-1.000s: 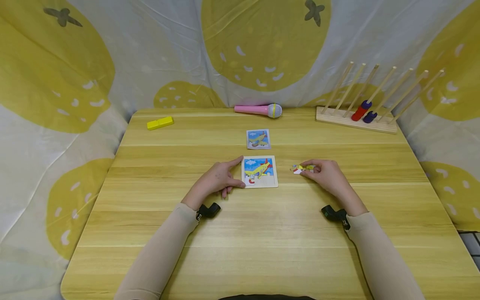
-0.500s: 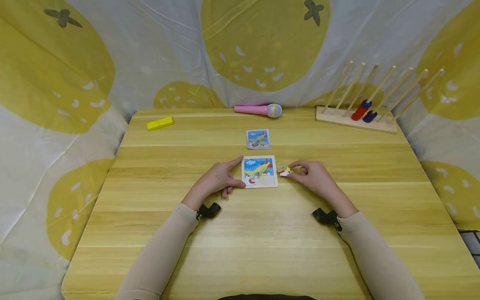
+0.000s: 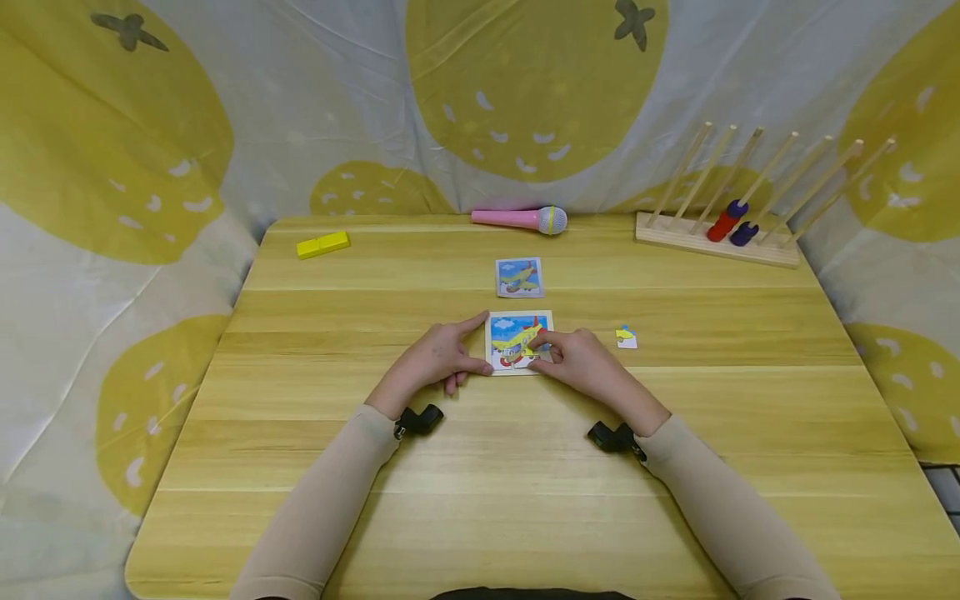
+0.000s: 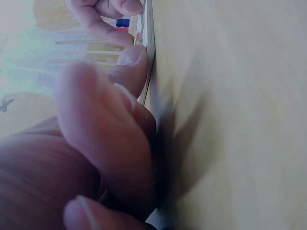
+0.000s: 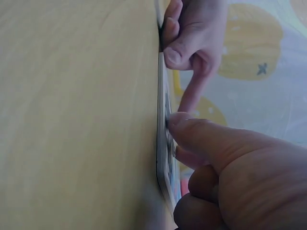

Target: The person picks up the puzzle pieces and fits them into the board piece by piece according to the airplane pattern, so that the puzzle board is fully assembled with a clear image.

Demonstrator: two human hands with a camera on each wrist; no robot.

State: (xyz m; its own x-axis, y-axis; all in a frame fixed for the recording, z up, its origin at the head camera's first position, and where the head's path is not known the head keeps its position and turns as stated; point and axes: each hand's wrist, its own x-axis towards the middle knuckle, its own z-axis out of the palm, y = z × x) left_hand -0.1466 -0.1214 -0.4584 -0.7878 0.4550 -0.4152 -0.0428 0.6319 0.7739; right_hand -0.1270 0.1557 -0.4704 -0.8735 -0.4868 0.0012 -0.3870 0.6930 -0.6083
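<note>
A small square puzzle board point(image 3: 517, 313) with a yellow aeroplane picture lies flat on the table. My left hand point(image 3: 437, 358) spans its left side, index fingertip at the far corner and thumb at the near corner; the other fingers are bent beside the board. Over the board's lower right, my right hand point(image 3: 581, 358) pinches a puzzle piece point(image 3: 523, 362) between thumb and index finger. That piece is mostly hidden by the fingers, and I cannot tell whether it sits flush. Another puzzle piece point(image 3: 627, 337), yellow, blue and white, lies on the table to the right.
Behind the board lies a picture card point(image 3: 519, 277) of the same aeroplane. Farther back are a pink toy microphone point(image 3: 510, 218), a yellow block point(image 3: 323, 245) at left and a wooden peg rack point(image 3: 712, 244) with red and blue beads at right. A patterned curtain surrounds the table point(image 3: 480, 500).
My right hand has moved left from beside the board to over it, carrying the puzzle piece. The other piece, earlier hidden by the hand, now shows. My left hand stays put.
</note>
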